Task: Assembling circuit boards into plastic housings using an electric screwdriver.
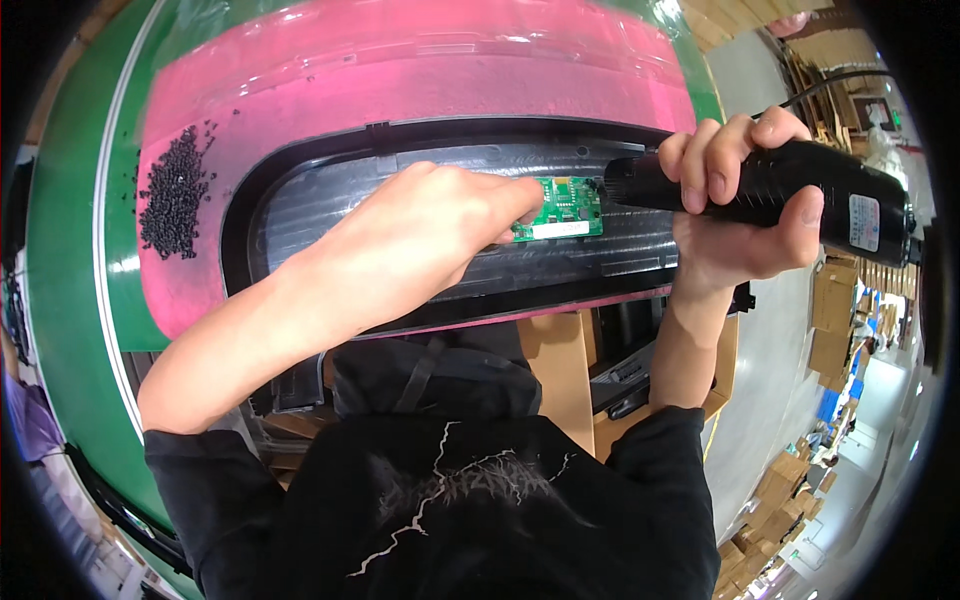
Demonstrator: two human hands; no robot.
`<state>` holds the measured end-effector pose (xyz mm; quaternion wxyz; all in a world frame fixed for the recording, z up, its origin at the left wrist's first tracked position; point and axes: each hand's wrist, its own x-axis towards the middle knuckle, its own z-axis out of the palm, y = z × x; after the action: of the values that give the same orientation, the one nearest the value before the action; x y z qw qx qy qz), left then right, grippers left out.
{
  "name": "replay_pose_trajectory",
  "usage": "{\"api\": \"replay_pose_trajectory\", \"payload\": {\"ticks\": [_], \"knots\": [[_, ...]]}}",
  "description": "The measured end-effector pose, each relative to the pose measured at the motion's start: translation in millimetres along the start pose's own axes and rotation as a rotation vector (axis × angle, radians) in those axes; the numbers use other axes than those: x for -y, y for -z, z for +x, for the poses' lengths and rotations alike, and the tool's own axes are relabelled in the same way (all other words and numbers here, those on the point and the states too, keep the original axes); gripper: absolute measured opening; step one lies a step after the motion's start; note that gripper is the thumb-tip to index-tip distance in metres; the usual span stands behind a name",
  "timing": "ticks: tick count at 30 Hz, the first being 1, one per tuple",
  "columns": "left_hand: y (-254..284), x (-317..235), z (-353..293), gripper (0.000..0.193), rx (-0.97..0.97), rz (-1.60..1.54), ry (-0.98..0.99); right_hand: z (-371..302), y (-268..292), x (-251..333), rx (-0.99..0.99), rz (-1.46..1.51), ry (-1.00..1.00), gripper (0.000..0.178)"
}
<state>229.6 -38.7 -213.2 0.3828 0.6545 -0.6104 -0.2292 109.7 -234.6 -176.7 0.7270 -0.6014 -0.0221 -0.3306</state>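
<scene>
A long black plastic housing (330, 180) with a raised rim lies before me, hollow side up. Inside it rests a small green circuit board (570, 205) with a white strip along its near edge. My left hand (450, 205) reaches over the housing, its fingers closed at the board's left end and covering that end. My right hand (735, 195) is wrapped round a thick black corded electric screwdriver (780, 190), held level. The front end of the screwdriver points left and comes up to the board's right end; its bit cannot be made out.
Under the housing is a pink mat (430, 90) on a green work surface (75, 220). A pile of small black screws (176, 195) lies at the left. Below the near edge stands an open cardboard box (560, 370) with black parts. Stacked cartons (835, 310) line the floor at right.
</scene>
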Motion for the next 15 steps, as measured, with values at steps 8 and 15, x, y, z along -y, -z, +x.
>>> {"api": "replay_pose_trajectory", "payload": {"ticks": [8,15], "knots": [[5.3,-4.0,-10.2,0.017,0.017,0.023,0.016,-3.4,-12.6,1.6,0.015,-0.042,-0.014,0.048],[6.6,-3.7,-16.1,0.019,0.028,0.027,0.053,-1.7,-17.2,-2.4,0.187,-0.050,-0.013,0.052]]}}
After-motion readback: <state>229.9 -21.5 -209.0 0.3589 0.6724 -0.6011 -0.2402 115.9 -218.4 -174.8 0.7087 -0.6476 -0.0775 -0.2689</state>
